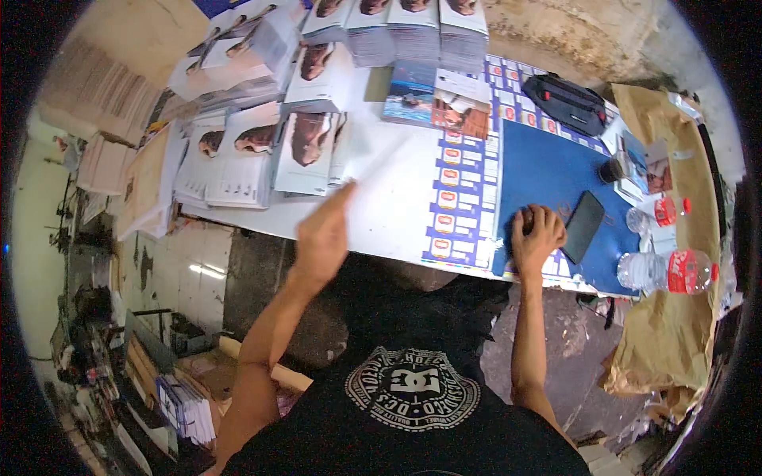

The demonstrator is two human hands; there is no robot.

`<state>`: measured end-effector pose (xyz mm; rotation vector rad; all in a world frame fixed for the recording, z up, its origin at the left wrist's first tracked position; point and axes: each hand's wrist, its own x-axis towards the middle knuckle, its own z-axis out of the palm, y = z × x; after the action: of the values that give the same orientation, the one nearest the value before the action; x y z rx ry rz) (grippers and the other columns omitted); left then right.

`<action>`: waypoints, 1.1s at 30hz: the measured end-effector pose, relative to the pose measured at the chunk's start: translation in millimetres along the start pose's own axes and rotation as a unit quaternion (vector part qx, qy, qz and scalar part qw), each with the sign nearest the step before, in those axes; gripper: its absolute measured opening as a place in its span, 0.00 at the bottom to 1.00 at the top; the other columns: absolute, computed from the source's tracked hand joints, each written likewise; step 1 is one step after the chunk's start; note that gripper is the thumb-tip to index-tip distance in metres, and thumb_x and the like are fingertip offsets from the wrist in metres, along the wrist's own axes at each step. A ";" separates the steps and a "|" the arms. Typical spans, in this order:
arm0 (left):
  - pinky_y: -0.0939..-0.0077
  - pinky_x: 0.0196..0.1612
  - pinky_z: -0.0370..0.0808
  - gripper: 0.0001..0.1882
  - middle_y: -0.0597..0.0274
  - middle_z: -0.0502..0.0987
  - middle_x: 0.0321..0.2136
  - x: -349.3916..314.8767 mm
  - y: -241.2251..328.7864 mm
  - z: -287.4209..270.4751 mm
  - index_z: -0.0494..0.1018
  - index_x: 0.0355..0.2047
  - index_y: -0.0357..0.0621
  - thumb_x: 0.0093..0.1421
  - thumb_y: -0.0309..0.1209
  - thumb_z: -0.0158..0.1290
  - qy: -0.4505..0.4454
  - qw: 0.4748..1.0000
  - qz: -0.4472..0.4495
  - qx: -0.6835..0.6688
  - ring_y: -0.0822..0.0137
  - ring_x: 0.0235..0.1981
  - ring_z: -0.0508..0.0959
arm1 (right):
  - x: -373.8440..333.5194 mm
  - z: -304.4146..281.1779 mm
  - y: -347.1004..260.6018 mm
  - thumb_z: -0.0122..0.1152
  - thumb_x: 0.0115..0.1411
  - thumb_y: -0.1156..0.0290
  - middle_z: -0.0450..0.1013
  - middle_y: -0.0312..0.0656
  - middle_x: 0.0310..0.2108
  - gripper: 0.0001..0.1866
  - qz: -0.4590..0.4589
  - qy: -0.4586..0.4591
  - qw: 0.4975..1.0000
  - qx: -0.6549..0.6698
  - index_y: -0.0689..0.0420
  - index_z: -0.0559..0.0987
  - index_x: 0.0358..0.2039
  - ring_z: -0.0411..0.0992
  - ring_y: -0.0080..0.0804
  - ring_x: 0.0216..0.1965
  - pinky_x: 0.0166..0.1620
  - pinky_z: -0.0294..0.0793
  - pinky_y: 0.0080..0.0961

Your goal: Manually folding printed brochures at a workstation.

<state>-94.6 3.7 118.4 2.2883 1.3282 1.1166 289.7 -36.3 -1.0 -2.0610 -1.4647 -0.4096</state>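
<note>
My left hand (324,242) is raised over the table's front edge, just below a pile of printed booklets (308,151) with a brown picture on white covers. Motion smears its fingers, so I cannot make out whether they hold anything. A pale blurred streak lies beyond its fingertips over the white tabletop (389,210). On a blue board (536,170), my right hand (541,238) rests with its fingers curled round a small dark rounded object (527,219), mostly covered by the hand. Right beside that hand lies a black phone (584,227).
More booklet stacks (463,44) line the table's back and left. Two printed cards (409,95) lie near the middle, by a patterned blue-and-white sheet (452,202). A black pouch (565,103) sits at back right; plastic bottles (671,271) lie along the right edge near brown paper (659,349).
</note>
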 end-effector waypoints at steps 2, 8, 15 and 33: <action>0.64 0.63 0.73 0.25 0.48 0.77 0.58 14.8 3.5 -35.3 0.74 0.60 0.39 0.64 0.13 0.46 0.077 0.994 0.003 0.073 0.54 0.61 0.76 | 1.0 1.5 0.3 0.66 0.57 0.59 0.74 0.37 0.46 0.14 0.001 0.001 1.000 -0.006 0.48 0.81 0.43 0.67 0.42 0.55 0.60 0.53 0.52; 0.57 0.62 0.72 0.25 0.43 0.77 0.56 -16.9 -112.7 8.6 0.76 0.55 0.33 0.55 0.12 0.52 0.023 0.982 0.008 0.187 0.47 0.60 0.75 | 3.2 3.3 -5.7 0.65 0.57 0.59 0.74 0.38 0.46 0.14 0.013 -0.001 1.000 -0.013 0.49 0.81 0.43 0.67 0.42 0.55 0.61 0.53 0.51; 0.52 0.68 0.63 0.35 0.41 0.66 0.64 109.3 -70.6 39.2 0.68 0.62 0.37 0.51 0.21 0.57 0.054 0.994 0.091 0.000 0.41 0.67 0.65 | 4.2 2.1 -0.4 0.70 0.55 0.55 0.72 0.42 0.52 0.21 0.029 0.019 0.999 0.029 0.51 0.80 0.45 0.65 0.44 0.59 0.64 0.49 0.55; 0.47 0.68 0.63 0.25 0.52 0.75 0.59 -52.9 5.4 101.6 0.78 0.54 0.43 0.54 0.21 0.54 -0.128 0.992 -0.007 -0.001 0.48 0.64 0.71 | -81.0 -62.5 -63.6 0.45 0.71 0.39 0.71 0.43 0.59 0.40 0.413 -0.249 0.421 0.768 0.61 0.62 0.69 0.67 0.39 0.62 0.66 0.63 0.40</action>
<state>-31.9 -28.7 28.0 2.3233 1.2383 0.7859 206.6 -120.6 21.2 -0.8439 -0.2302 1.5196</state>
